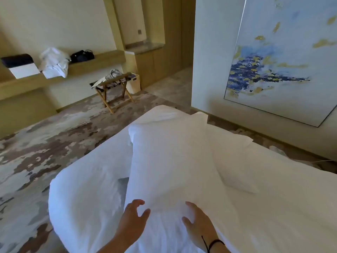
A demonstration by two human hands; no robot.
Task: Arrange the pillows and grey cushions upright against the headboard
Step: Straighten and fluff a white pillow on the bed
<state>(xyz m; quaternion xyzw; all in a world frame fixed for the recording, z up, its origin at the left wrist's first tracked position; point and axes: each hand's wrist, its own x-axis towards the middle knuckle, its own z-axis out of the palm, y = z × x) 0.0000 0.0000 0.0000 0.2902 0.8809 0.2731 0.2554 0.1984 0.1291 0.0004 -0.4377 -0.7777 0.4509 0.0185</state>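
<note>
Pillow lies lengthwise down the middle of the bed, long axis running away toward its far edge. Left hand curls half-open at the near left corner; right hand presses flat, fingers spread.

No legible text, label, brand, number or sign anywhere in the view. Surfaces checked: the white pillow is plain fabric; the painting on the wall carries only blue and gold brushwork (any signature, if there is one, is too small to make out); the dark box on the shelf shows a blank white face; the small wall plate is too blurred to read.
</note>
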